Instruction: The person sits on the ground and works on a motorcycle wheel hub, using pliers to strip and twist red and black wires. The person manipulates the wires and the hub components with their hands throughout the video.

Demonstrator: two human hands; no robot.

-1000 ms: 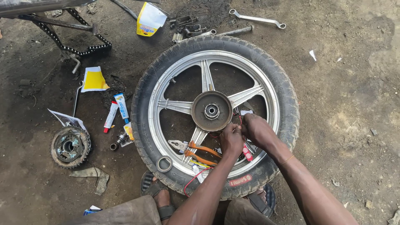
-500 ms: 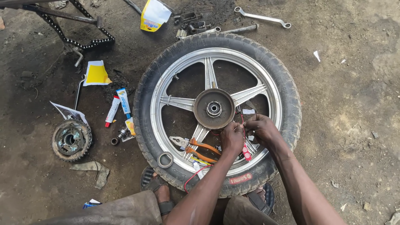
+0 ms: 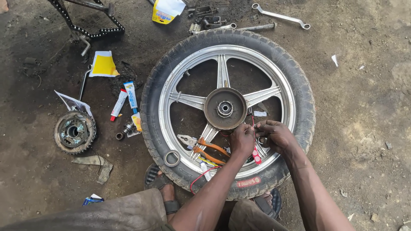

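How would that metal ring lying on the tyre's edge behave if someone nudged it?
The metal ring looks stiff and thin, so it would probably slide, not bend. It lies flat across tyre and rim, so it likely won't roll. Pushed outward, it might drop onto the dirt.

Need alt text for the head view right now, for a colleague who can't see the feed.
Seen from above, a person's left hand and right hand work close together beside the hub of a motorcycle wheel lying flat on dirt ground, with thin red wire trailing below. Orange-handled pliers lie between the spokes; a sprocket, glue tubes and a wrench lie around.
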